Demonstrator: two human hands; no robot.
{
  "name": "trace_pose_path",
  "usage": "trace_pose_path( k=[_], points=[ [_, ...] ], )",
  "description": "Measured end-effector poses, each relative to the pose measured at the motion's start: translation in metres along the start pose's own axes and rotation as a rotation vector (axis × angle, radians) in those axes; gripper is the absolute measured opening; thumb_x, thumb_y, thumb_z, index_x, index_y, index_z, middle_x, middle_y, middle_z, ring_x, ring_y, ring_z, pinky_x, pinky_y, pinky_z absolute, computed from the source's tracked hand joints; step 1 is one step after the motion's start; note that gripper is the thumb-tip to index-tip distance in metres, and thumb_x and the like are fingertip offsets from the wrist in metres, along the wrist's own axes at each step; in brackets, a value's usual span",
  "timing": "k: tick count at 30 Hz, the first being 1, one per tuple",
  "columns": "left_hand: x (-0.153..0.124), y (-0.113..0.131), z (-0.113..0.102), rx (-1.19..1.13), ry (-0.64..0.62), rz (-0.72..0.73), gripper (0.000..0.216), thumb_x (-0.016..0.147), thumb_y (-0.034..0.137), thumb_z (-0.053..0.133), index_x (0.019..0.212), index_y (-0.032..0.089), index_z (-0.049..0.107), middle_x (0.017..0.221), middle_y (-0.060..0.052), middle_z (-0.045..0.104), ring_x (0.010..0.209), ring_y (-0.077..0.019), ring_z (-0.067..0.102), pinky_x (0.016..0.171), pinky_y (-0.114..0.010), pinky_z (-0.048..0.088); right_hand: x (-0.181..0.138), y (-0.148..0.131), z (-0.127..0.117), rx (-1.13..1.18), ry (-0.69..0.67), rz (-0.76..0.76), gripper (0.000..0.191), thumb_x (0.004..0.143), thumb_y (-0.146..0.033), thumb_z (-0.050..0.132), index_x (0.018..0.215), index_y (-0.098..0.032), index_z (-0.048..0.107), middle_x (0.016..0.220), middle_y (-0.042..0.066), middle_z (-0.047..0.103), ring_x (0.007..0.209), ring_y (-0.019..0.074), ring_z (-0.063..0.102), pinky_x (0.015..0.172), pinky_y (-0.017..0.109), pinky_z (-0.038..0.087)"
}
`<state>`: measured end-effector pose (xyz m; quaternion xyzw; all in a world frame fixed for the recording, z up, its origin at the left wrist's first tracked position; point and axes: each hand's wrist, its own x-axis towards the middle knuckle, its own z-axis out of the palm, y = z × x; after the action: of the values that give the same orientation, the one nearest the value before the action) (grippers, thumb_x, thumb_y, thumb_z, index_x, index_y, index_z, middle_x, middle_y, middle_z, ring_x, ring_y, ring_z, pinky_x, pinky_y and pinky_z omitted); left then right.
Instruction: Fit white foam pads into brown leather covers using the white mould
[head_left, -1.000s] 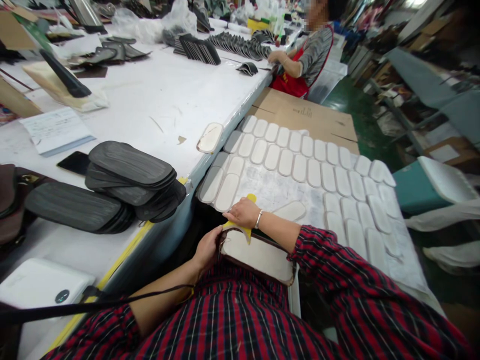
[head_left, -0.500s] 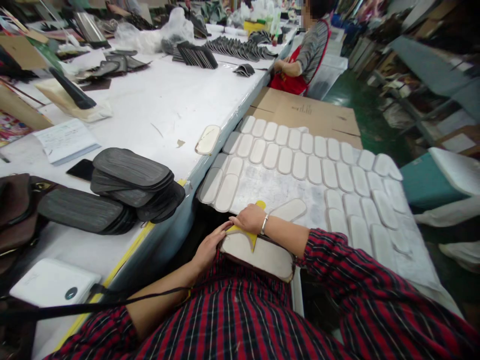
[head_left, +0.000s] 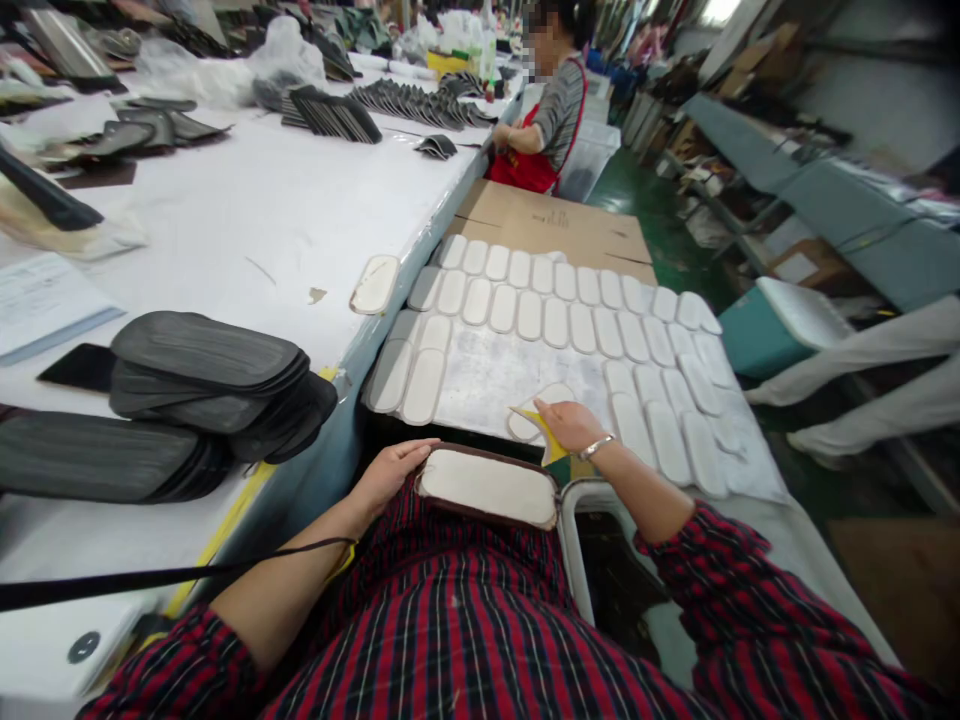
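A white-coated insole with a dark brown rim point(head_left: 487, 487) lies across my lap. My left hand point(head_left: 388, 473) rests at its left end, fingers stretched along the edge. To the right of the insole, my right hand point(head_left: 571, 425) is closed on a yellow scraper point(head_left: 546, 436), held above a lone coated insole point(head_left: 541, 404). That insole lies on the white sheet point(head_left: 510, 375), where several coated white insoles point(head_left: 551, 322) are laid out in rows.
Stacks of dark grey insoles point(head_left: 210, 378) sit on the white table point(head_left: 247, 210) at my left. One coated insole point(head_left: 374, 284) lies at the table edge. A person in a red apron point(head_left: 541, 125) works at the far end. Cardboard point(head_left: 551, 222) lies beyond the sheet.
My right hand has lifted the yellow scraper off the lap insole and moved right, over the sheet. My left hand has opened along the insole's end. The view has swung rightward.
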<state>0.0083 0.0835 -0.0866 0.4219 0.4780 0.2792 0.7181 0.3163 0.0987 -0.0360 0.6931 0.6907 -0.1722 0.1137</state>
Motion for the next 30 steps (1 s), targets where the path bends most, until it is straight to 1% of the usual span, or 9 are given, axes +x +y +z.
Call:
trace_pose_path(
  k=[2, 4, 9, 15, 19, 22, 25, 27, 30],
  points=[
    [0.000, 0.003, -0.001, 0.165, 0.038, 0.053, 0.053, 0.069, 0.049, 0.063, 0.109, 0.015, 0.062, 0.109, -0.009, 0.064, 0.104, -0.0251, 0.056, 0.093, -0.037, 0.040, -0.020, 0.022, 0.015, 0.056, -0.041, 0.097, 0.079, 0.091, -0.050, -0.002, 0.077, -0.014, 0.066, 0.080, 0.013, 0.066, 0.073, 0.0171, 0.061, 0.063, 0.023, 0.039],
    [0.001, 0.005, -0.002, 0.273, 0.076, 0.092, 0.052, 0.067, 0.050, 0.063, 0.106, 0.015, 0.064, 0.108, -0.008, 0.065, 0.105, -0.0253, 0.056, 0.094, -0.036, 0.039, -0.040, 0.032, 0.032, 0.083, -0.067, 0.167, 0.077, 0.092, -0.047, -0.001, 0.078, -0.012, 0.066, 0.080, 0.015, 0.067, 0.075, 0.0177, 0.062, 0.064, 0.023, 0.040],
    [0.002, 0.008, -0.003, 0.286, 0.098, 0.064, 0.051, 0.063, 0.050, 0.067, 0.101, 0.017, 0.066, 0.101, -0.007, 0.068, 0.096, -0.0225, 0.060, 0.089, -0.032, 0.043, -0.070, 0.028, 0.064, 0.095, -0.057, 0.252, 0.070, 0.094, -0.043, 0.004, 0.087, -0.011, 0.066, 0.089, 0.017, 0.067, 0.085, 0.0210, 0.063, 0.070, 0.026, 0.041],
    [0.006, 0.010, -0.006, 0.304, 0.027, 0.003, 0.057, 0.064, 0.053, 0.065, 0.107, 0.016, 0.062, 0.098, -0.006, 0.068, 0.089, -0.0219, 0.062, 0.077, -0.029, 0.048, -0.073, 0.016, 0.074, 0.132, -0.048, 0.299, 0.074, 0.093, -0.043, 0.001, 0.086, -0.011, 0.067, 0.090, 0.017, 0.067, 0.087, 0.0224, 0.063, 0.072, 0.028, 0.043],
    [0.018, 0.029, -0.001, 0.659, -0.043, 0.151, 0.059, 0.072, 0.061, 0.049, 0.105, 0.014, 0.062, 0.104, -0.008, 0.066, 0.100, -0.0254, 0.057, 0.089, -0.033, 0.042, -0.070, 0.009, 0.069, 0.142, -0.051, 0.283, 0.070, 0.094, -0.043, 0.004, 0.088, -0.011, 0.066, 0.090, 0.018, 0.067, 0.089, 0.0231, 0.063, 0.076, 0.029, 0.044],
    [0.030, 0.051, 0.017, 0.992, -0.170, 0.334, 0.072, 0.071, 0.063, 0.048, 0.122, 0.012, 0.050, 0.124, -0.012, 0.054, 0.114, -0.0270, 0.048, 0.100, -0.035, 0.033, -0.069, 0.005, 0.062, 0.136, -0.052, 0.280, 0.070, 0.094, -0.043, 0.005, 0.088, -0.010, 0.066, 0.089, 0.019, 0.067, 0.088, 0.0244, 0.063, 0.077, 0.031, 0.045],
    [0.040, 0.064, 0.051, 1.211, -0.439, 0.463, 0.093, 0.064, 0.065, 0.056, 0.136, 0.013, 0.029, 0.141, -0.014, 0.033, 0.128, -0.0267, 0.033, 0.106, -0.035, 0.024, -0.070, 0.002, 0.056, 0.117, -0.041, 0.294, 0.070, 0.093, -0.043, 0.005, 0.088, -0.009, 0.066, 0.089, 0.020, 0.066, 0.088, 0.0255, 0.063, 0.078, 0.034, 0.045],
    [0.045, 0.066, 0.078, 1.291, -0.630, 0.494, 0.104, 0.059, 0.065, 0.061, 0.138, 0.011, 0.022, 0.143, -0.016, 0.026, 0.130, -0.0273, 0.027, 0.107, -0.035, 0.023, -0.072, 0.000, 0.053, 0.099, -0.026, 0.305, 0.069, 0.093, -0.044, 0.005, 0.090, -0.010, 0.065, 0.090, 0.020, 0.066, 0.088, 0.0260, 0.062, 0.079, 0.036, 0.045],
    [0.054, 0.061, 0.114, 1.309, -0.809, 0.492, 0.108, 0.055, 0.061, 0.067, 0.137, 0.009, 0.022, 0.142, -0.020, 0.026, 0.130, -0.0296, 0.028, 0.105, -0.036, 0.025, -0.075, -0.002, 0.050, 0.075, -0.001, 0.318, 0.069, 0.093, -0.045, 0.004, 0.090, -0.012, 0.065, 0.089, 0.018, 0.066, 0.088, 0.0257, 0.062, 0.078, 0.037, 0.045]
  ],
)
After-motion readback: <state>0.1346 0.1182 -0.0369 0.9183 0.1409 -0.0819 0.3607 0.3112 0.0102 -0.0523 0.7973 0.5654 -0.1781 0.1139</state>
